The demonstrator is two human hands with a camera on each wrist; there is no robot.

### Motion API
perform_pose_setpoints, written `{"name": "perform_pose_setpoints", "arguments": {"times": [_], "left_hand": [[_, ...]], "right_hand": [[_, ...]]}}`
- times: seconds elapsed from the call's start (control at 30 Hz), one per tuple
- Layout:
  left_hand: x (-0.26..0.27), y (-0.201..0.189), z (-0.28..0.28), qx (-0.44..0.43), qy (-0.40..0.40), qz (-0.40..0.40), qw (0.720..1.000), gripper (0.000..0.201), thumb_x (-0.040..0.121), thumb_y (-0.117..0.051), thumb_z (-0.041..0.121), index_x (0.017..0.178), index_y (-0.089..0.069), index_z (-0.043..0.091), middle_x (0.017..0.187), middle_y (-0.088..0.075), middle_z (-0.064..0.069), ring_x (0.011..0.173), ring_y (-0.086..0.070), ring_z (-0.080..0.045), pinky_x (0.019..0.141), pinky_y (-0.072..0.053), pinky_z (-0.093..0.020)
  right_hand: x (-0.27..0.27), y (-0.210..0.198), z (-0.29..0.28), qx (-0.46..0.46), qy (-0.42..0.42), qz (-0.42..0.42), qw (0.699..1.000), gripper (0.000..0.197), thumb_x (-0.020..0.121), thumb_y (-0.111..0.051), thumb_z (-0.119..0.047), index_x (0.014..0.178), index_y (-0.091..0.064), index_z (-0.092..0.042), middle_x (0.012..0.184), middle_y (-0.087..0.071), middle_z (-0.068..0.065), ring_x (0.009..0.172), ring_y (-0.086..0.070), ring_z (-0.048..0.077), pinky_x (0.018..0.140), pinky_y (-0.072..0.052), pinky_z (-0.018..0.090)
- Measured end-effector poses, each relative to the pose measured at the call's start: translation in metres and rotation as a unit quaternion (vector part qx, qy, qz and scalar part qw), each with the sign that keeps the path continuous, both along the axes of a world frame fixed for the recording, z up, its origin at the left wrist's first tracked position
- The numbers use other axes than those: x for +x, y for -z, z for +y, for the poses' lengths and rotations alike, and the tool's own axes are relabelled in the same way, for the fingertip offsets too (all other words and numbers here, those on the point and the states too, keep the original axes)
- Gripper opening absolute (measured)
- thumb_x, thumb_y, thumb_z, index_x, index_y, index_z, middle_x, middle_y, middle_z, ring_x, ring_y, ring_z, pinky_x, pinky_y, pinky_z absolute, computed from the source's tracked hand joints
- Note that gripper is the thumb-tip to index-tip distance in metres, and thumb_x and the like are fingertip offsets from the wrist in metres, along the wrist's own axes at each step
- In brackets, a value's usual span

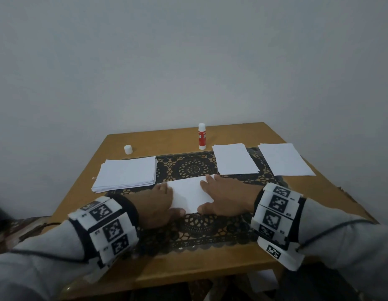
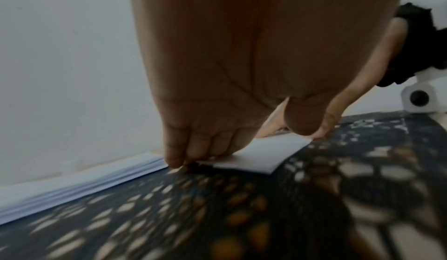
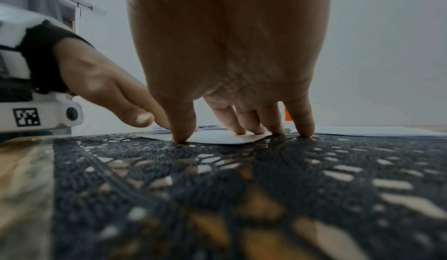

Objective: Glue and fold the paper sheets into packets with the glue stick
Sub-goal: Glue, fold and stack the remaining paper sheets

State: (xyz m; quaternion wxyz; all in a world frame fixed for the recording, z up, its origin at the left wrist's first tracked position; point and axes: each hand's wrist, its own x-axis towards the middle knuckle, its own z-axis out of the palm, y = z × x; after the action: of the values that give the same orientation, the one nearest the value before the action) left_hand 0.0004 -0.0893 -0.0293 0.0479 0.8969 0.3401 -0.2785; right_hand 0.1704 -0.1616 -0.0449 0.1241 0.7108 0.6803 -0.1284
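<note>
1. Both hands lie flat on the folded white paper sheet [image 1: 189,195] at the middle of the black lace table mat [image 1: 195,231]. The left hand [image 1: 155,205] presses the sheet's left end with straight fingers. The right hand [image 1: 225,198] presses the right end, its fingertips [image 3: 238,130] spread on the paper. Neither hand grips anything — they only press.
2. The sheet's long axis runs left to right across the mat, rising slightly toward the far right, with one long edge facing the person.
3. A thick stack of plain white paper sheets [image 1: 125,173] sits just left of the work, and the little finger of the left hand is close beside its edge in the left wrist view. Two more white paper piles [image 1: 234,158] lie at the far right.
4. The red-and-white glue stick [image 1: 202,136] stands upright and uncapped near the far edge of the wooden table [image 1: 84,198], well apart from its small white cap [image 1: 128,149].
5. Risks, as I judge them: uneven pressure could slide the layers askew on the lace — a crooked seam would follow. Lifting too soon may let the fold spring open. The uncapped glue may dry, and a reaching sleeve could topple the stick.
</note>
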Motion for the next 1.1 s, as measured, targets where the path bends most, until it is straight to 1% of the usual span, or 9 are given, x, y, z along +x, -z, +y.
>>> {"name": "perform_pose_setpoints", "arguments": {"times": [0.13, 0.23, 0.33, 0.43, 0.53, 0.63, 0.8, 0.97, 1.1], "left_hand": [[0.022, -0.004, -0.019, -0.044, 0.041, -0.009, 0.998, 0.08, 0.096, -0.027, 0.059, 0.152, -0.003, 0.007, 0.159, 0.004, -0.013, 0.147, -0.009, -0.026, 0.119, -0.017, -0.041], [0.03, -0.002, -0.009, -0.026, 0.038, -0.027, 0.999, 0.077, 0.098, -0.028, 0.055, 0.152, -0.004, 0.007, 0.16, 0.001, -0.013, 0.147, -0.011, -0.026, 0.119, -0.018, -0.04], [0.027, 0.005, 0.009, 0.007, 0.023, -0.024, 0.999, 0.076, 0.099, -0.029, 0.051, 0.152, 0.003, 0.007, 0.16, 0.007, -0.012, 0.148, -0.002, -0.025, 0.12, -0.015, -0.04], [0.023, 0.006, -0.001, -0.018, 0.063, -0.022, 0.998, 0.075, 0.099, -0.031, 0.05, 0.152, 0.006, 0.012, 0.159, 0.012, -0.007, 0.148, -0.005, -0.023, 0.12, -0.014, -0.039], [0.022, 0.003, -0.007, -0.048, 0.087, -0.047, 0.994, 0.069, 0.1, -0.033, 0.046, 0.153, 0.001, 0.018, 0.16, 0.007, -0.001, 0.146, -0.015, -0.02, 0.117, -0.014, -0.034], [0.022, 0.004, 0.014, -0.003, 0.052, -0.054, 0.997, 0.071, 0.099, -0.038, 0.045, 0.153, -0.005, 0.014, 0.161, 0.0, -0.003, 0.146, -0.014, -0.02, 0.119, -0.017, -0.034], [0.029, 0.004, 0.029, 0.041, 0.027, -0.096, 0.994, 0.069, 0.089, -0.055, 0.052, 0.144, -0.033, 0.016, 0.145, -0.038, -0.005, 0.129, -0.04, -0.02, 0.107, -0.038, -0.033], [0.037, -0.003, 0.046, 0.028, -0.02, -0.089, 0.995, 0.086, 0.07, -0.074, 0.057, 0.138, -0.035, 0.021, 0.135, -0.04, -0.004, 0.12, -0.041, -0.021, 0.101, -0.041, -0.037], [0.038, -0.002, 0.057, 0.0, -0.042, -0.113, 0.993, 0.077, 0.068, -0.078, 0.053, 0.126, -0.04, 0.021, 0.123, -0.049, 0.0, 0.109, -0.047, -0.018, 0.09, -0.045, -0.033]], "right_hand": [[0.002, 0.001, 0.001, 0.009, 0.003, 0.01, 1.0, 0.075, 0.096, -0.043, -0.056, 0.15, -0.023, -0.008, 0.157, -0.021, 0.015, 0.143, -0.023, 0.032, 0.113, -0.031, 0.045], [-0.001, 0.0, 0.001, 0.011, 0.001, 0.017, 1.0, 0.069, 0.097, -0.045, -0.053, 0.146, -0.031, -0.007, 0.154, -0.028, 0.017, 0.14, -0.029, 0.033, 0.11, -0.033, 0.043], [-0.003, -0.004, 0.0, 0.066, -0.01, 0.026, 0.997, 0.049, 0.096, -0.052, -0.043, 0.129, -0.054, -0.006, 0.132, -0.052, 0.015, 0.119, -0.05, 0.029, 0.097, -0.046, 0.039], [-0.004, -0.006, 0.0, 0.105, -0.015, 0.035, 0.994, 0.035, 0.095, -0.056, -0.032, 0.117, -0.062, -0.005, 0.118, -0.057, 0.013, 0.108, -0.056, 0.028, 0.086, -0.051, 0.036], [-0.002, -0.006, -0.001, 0.107, 0.005, 0.022, 0.994, 0.033, 0.095, -0.056, -0.034, 0.114, -0.059, -0.006, 0.117, -0.054, 0.012, 0.109, -0.052, 0.028, 0.079, -0.045, 0.033], [-0.002, -0.005, -0.002, 0.106, 0.038, 0.01, 0.994, 0.037, 0.095, -0.056, -0.039, 0.113, -0.056, -0.006, 0.118, -0.051, 0.013, 0.113, -0.047, 0.029, 0.085, -0.046, 0.039], [0.0, -0.004, -0.003, 0.122, 0.055, 0.019, 0.991, 0.029, 0.095, -0.056, -0.033, 0.108, -0.054, -0.007, 0.115, -0.052, 0.012, 0.109, -0.046, 0.027, 0.08, -0.044, 0.036], [0.0, -0.002, -0.003, 0.144, 0.056, 0.025, 0.988, 0.021, 0.095, -0.055, -0.03, 0.101, -0.052, -0.009, 0.11, -0.052, 0.011, 0.102, -0.047, 0.025, 0.073, -0.04, 0.033], [0.001, -0.002, -0.003, 0.147, 0.056, 0.025, 0.987, 0.024, 0.094, -0.056, -0.031, 0.104, -0.052, -0.009, 0.11, -0.052, 0.011, 0.103, -0.047, 0.026, 0.074, -0.042, 0.034]]}}
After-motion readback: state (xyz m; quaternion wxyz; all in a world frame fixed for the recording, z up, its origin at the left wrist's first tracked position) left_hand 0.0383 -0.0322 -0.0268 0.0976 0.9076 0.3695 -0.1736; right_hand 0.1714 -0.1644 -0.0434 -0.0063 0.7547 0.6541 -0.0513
